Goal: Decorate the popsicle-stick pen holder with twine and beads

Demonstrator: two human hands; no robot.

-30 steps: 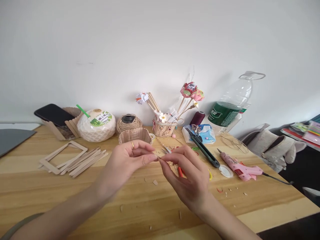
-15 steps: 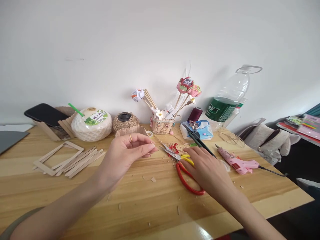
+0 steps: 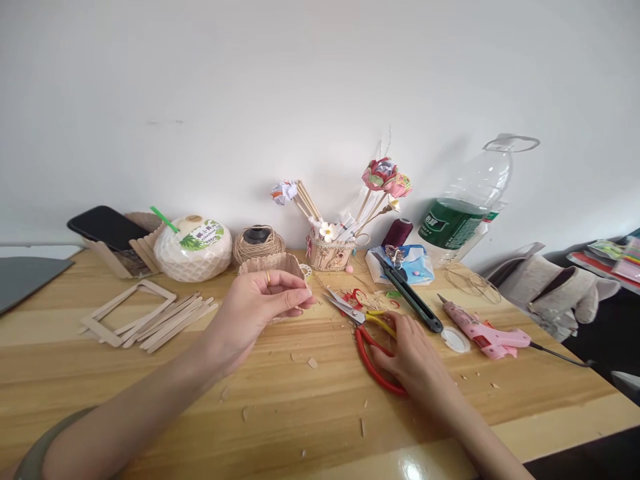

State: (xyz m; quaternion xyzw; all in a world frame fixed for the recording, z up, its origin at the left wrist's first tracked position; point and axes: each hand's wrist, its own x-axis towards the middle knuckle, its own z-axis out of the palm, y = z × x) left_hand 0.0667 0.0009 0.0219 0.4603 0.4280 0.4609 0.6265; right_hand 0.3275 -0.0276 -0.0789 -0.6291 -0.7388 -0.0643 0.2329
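My left hand (image 3: 270,298) hovers over the middle of the table, thumb and fingertips pinched together. A tiny pale thing seems to be at the tips, too small to name. My right hand (image 3: 407,343) is at the handles of a pair of scissors (image 3: 369,340) lying on the table, its fingers curled at the yellow side and its thumb by the red loop. The blades point left towards my left hand. Behind the left fingers stands a scalloped wooden box (image 3: 273,263), partly hidden. A dark green utility knife (image 3: 410,293) lies just beyond my right hand.
Craft sticks (image 3: 175,323) and a stick frame (image 3: 127,310) lie left. Behind are a wrapped coconut (image 3: 195,257), twine (image 3: 257,247), a flower holder (image 3: 330,253) and a bottle (image 3: 457,217). A pink glue gun (image 3: 493,337) lies right. Wood scraps (image 3: 312,362) dot the table.
My right hand has drawn back from the utility knife, baring it and a small white lid, and its fingers have curled at the scissors' handles. The left hand keeps its pinch. The view has shifted slightly left.
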